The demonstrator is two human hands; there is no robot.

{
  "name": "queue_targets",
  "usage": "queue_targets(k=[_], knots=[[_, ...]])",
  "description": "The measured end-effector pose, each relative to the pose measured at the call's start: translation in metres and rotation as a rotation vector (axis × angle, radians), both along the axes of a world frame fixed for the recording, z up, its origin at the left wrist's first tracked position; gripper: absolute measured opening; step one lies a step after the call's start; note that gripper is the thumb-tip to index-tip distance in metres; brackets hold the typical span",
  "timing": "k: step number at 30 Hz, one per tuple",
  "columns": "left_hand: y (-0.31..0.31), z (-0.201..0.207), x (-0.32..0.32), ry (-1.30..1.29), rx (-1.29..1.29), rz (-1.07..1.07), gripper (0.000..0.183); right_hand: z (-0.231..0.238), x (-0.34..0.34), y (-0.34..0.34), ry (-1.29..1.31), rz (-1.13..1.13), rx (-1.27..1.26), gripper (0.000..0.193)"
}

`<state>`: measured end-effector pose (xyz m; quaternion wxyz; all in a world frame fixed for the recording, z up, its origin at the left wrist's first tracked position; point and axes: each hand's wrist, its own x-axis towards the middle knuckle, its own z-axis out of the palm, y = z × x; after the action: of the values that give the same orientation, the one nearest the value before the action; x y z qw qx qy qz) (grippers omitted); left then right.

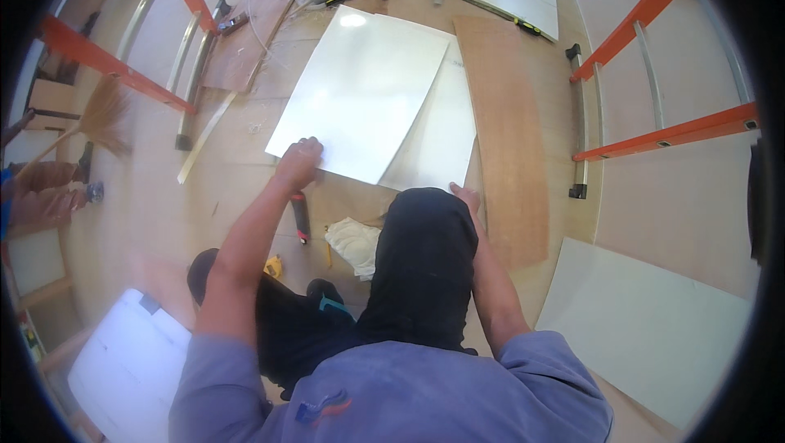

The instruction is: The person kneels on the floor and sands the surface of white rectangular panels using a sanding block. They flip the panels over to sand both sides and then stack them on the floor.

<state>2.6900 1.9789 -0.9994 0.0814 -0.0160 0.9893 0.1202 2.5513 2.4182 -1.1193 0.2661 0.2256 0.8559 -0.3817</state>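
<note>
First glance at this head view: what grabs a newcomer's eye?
The glossy white panel at upper centre, overlapping a second white panel, with the left hand at its near edge and the right hand by the lower one's near-right corner. Next, bright orange ladder rails: one set upper left, another upper right.

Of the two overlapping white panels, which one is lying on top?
The left panel, with the left hand at its near edge; it partly covers the right panel, which the right hand touches.

Hands at two white panels
</note>
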Motion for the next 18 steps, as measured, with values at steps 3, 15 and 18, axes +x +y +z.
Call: queue_targets(k=[3,15,18], knots=[[0.001,-0.009,-0.001,0.064,0.019,0.213,0.029,-0.010,-0.026,0.024,-0.001,0.148,0.119,0.054],[-0.033,0.047,0.000,0.241,-0.193,-0.054,0.058,0.121,0.005,-0.032,-0.228,0.206,-0.511,0.067],[-0.031,0.043,0.008,0.102,-0.122,-0.047,0.060,0.165,0.000,-0.053,-0.085,0.393,-0.347,0.066]])
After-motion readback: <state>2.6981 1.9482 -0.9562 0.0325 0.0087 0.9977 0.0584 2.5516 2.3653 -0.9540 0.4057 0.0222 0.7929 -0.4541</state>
